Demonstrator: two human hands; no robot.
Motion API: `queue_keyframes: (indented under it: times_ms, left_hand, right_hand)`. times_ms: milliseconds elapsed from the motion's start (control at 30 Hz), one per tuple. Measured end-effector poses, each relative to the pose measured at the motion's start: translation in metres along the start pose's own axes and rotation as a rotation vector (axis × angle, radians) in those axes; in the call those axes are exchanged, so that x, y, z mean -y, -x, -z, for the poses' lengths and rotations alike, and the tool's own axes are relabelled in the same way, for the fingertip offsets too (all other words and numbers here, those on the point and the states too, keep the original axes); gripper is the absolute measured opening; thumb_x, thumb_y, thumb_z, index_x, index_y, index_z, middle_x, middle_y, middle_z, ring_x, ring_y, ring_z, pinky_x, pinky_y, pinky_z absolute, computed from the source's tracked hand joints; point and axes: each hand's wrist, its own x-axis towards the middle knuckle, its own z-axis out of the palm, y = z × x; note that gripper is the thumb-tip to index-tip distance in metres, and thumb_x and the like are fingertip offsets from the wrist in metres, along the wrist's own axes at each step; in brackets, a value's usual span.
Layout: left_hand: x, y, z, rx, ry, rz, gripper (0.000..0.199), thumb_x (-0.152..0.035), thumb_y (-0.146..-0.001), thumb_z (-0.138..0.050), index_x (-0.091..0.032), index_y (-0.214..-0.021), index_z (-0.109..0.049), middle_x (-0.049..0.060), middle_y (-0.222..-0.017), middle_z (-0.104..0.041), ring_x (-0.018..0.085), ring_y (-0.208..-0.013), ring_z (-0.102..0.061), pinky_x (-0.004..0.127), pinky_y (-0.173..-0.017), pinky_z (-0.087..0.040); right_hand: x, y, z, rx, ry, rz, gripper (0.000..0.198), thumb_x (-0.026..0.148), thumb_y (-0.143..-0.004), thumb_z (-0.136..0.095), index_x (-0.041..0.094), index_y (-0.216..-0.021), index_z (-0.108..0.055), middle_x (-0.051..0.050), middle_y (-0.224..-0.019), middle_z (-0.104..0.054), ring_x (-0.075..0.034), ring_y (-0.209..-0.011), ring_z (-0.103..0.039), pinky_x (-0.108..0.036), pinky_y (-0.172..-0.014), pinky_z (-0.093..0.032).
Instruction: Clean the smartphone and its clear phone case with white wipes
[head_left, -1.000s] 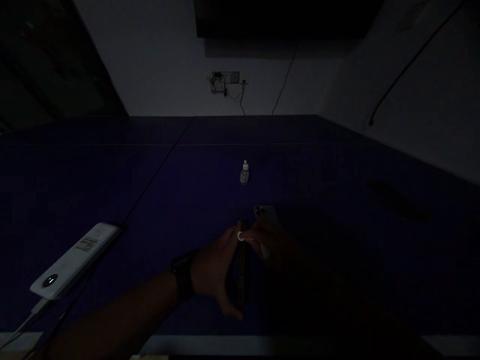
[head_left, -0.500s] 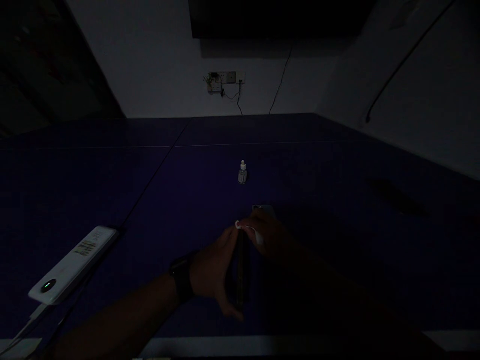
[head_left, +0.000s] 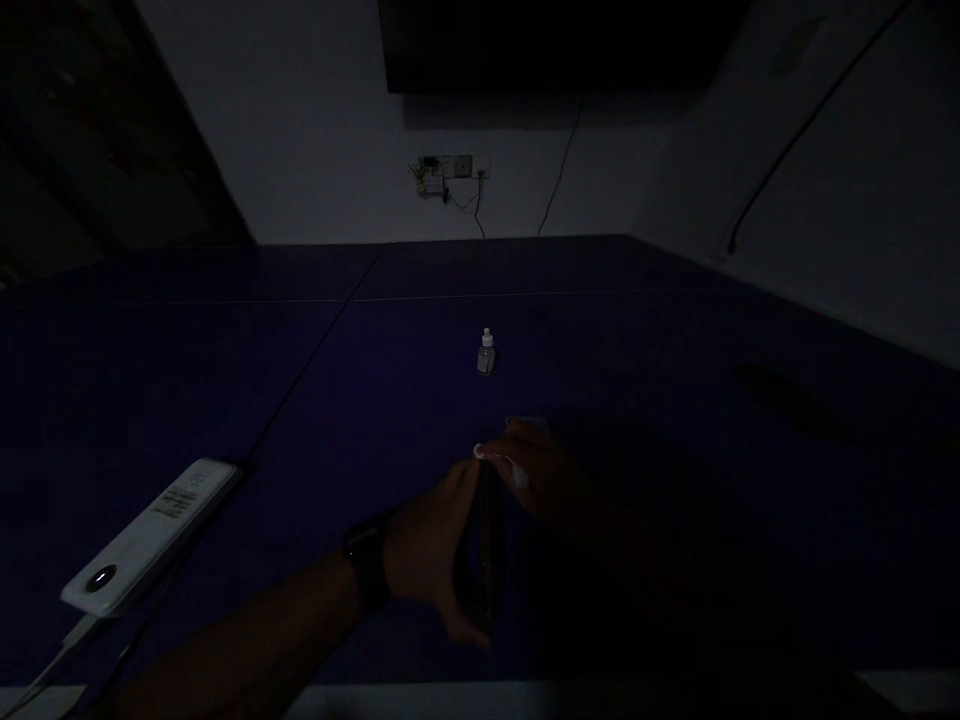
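Note:
The light is very dim. My left hand (head_left: 427, 545), with a dark watch (head_left: 366, 560) on its wrist, spans a slim dark object (head_left: 486, 550) seen edge-on, fingers at its far end and thumb at its near end. Its exact kind is too dark to make out. My right hand (head_left: 544, 468) pinches a small white wipe (head_left: 519, 474), pressed to the far end of that object. Just beyond the right hand, a pale flat thing (head_left: 534, 423) lies partly hidden. A small dropper bottle (head_left: 486, 356) with a white top stands upright farther off.
On the left of the blue-purple table (head_left: 360, 420) lies a white power bank (head_left: 154, 535) with a cable (head_left: 56, 660) plugged into it. A dark object (head_left: 787, 400) rests at the right. Wall sockets (head_left: 454, 170) and a dark screen (head_left: 562, 45) are beyond.
The view has tipped slightly, so everything sits a little lower. Both hands keep nearly the same hold, the wipe still at the slim object's far end.

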Motion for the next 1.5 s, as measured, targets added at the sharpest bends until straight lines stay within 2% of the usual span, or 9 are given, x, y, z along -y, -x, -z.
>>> queue_keyframes:
  times_ms: [167,367,567,733,833,967,1100,1300,1500]
  left_hand:
    - [0.004,0.005,-0.004,0.02,-0.019,0.042,0.169,-0.067,-0.035,-0.09,-0.02,-0.157,0.017,0.023,-0.159,-0.018,0.052,-0.141,-0.027,0.066,-0.115,-0.033]
    - [-0.002,-0.001,0.001,0.006,0.023,0.006,0.158,-0.068,-0.036,-0.09,-0.02,-0.159,-0.003,0.02,-0.155,-0.027,0.048,-0.138,-0.034,0.063,-0.117,-0.032]
    - [0.006,0.002,-0.005,0.015,-0.006,0.001,0.173,-0.067,-0.033,-0.092,-0.022,-0.156,0.02,0.023,-0.159,-0.018,0.052,-0.141,-0.028,0.067,-0.114,-0.035]
    - [0.0,0.0,-0.001,-0.002,0.016,0.0,0.161,-0.067,-0.036,-0.091,-0.021,-0.158,0.003,0.02,-0.156,-0.025,0.048,-0.138,-0.033,0.062,-0.117,-0.033]
    - [-0.001,0.001,-0.001,0.006,0.008,0.017,0.163,-0.067,-0.036,-0.09,-0.019,-0.159,0.007,0.021,-0.155,-0.026,0.05,-0.138,-0.033,0.063,-0.116,-0.034]
    - [0.002,0.003,-0.004,0.014,-0.05,-0.014,0.169,-0.072,-0.039,-0.087,-0.018,-0.155,0.023,0.025,-0.159,-0.017,0.052,-0.141,-0.028,0.066,-0.113,-0.036]
    - [-0.001,0.002,-0.002,0.012,-0.081,-0.076,0.165,-0.075,-0.044,-0.085,-0.02,-0.156,0.022,0.023,-0.161,-0.016,0.05,-0.144,-0.027,0.065,-0.116,-0.033]
    - [0.0,0.005,-0.005,0.009,-0.107,-0.064,0.169,-0.077,-0.042,-0.086,-0.02,-0.153,0.029,0.023,-0.165,0.008,0.055,-0.149,-0.007,0.072,-0.119,-0.02]
    - [-0.002,0.003,-0.007,-0.034,-0.013,-0.053,0.17,-0.068,-0.04,-0.09,-0.023,-0.154,0.028,0.021,-0.163,-0.007,0.051,-0.147,-0.018,0.065,-0.118,-0.031]
  right_hand:
    - [0.014,0.009,0.011,0.11,-0.063,0.063,0.022,0.016,-0.099,-0.049,0.024,-0.11,-0.067,-0.004,-0.088,-0.066,-0.015,-0.072,-0.061,-0.026,-0.061,-0.052]
    - [0.002,-0.003,0.005,-0.02,0.045,0.015,0.019,0.014,-0.097,-0.051,0.02,-0.1,-0.069,-0.006,-0.085,-0.066,-0.018,-0.074,-0.064,-0.031,-0.068,-0.056]
    - [0.014,0.005,0.013,0.073,-0.054,0.049,0.02,0.017,-0.099,-0.05,0.023,-0.106,-0.068,-0.004,-0.086,-0.067,-0.015,-0.071,-0.064,-0.026,-0.061,-0.054]
    - [0.006,-0.002,0.004,-0.01,0.032,-0.001,0.02,0.015,-0.097,-0.05,0.02,-0.098,-0.07,-0.007,-0.086,-0.067,-0.019,-0.076,-0.066,-0.031,-0.069,-0.056]
    - [0.008,0.002,0.005,0.025,-0.005,0.015,0.019,0.015,-0.097,-0.052,0.021,-0.101,-0.07,-0.006,-0.086,-0.067,-0.018,-0.075,-0.065,-0.029,-0.066,-0.055]
    - [0.017,0.008,0.015,0.148,-0.072,0.008,0.02,0.018,-0.099,-0.05,0.022,-0.107,-0.068,-0.005,-0.09,-0.067,-0.016,-0.076,-0.065,-0.027,-0.066,-0.054]
    - [0.012,0.003,0.013,0.078,-0.043,-0.012,0.02,0.017,-0.099,-0.05,0.021,-0.101,-0.07,-0.006,-0.088,-0.067,-0.017,-0.075,-0.065,-0.029,-0.068,-0.056]
    - [0.008,0.005,0.009,0.043,-0.02,-0.064,0.02,0.021,-0.099,-0.051,0.019,-0.103,-0.071,-0.007,-0.09,-0.068,-0.019,-0.08,-0.067,-0.032,-0.072,-0.057]
    - [0.02,0.012,0.019,0.087,-0.042,-0.055,0.02,0.021,-0.1,-0.05,0.02,-0.103,-0.069,-0.005,-0.088,-0.068,-0.017,-0.078,-0.067,-0.029,-0.069,-0.056]
